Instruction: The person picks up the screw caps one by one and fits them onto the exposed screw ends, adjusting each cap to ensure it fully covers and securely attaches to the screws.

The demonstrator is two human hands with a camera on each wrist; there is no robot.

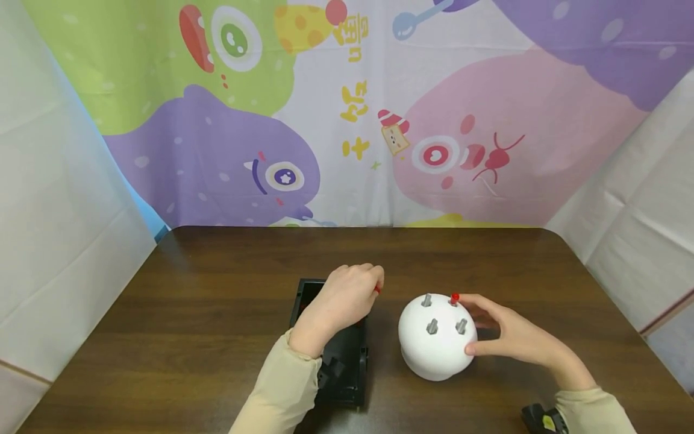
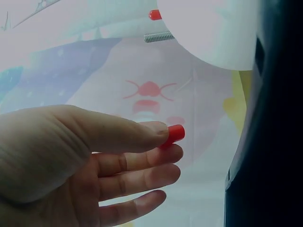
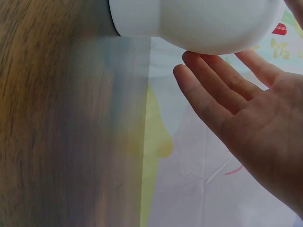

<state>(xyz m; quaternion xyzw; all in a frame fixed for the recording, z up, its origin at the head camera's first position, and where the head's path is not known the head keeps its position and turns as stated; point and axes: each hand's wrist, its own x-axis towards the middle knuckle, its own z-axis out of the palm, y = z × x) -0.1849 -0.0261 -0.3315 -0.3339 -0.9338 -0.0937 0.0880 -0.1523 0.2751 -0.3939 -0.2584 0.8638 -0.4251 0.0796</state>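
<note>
Delicately, the left hand pinches a red cap.
The right hand spreads its fingers wide against a white dome with threaded studs.

A dark brown wood-grained table is topped, apart from its far edge, by two things: a black tray is set nearer the left edge, a white rounded body nearer the right.

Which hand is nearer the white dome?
Right. The right hand touches the white dome; the left hand is apart, to its left, near the black tray, pinching a red cap.
</note>
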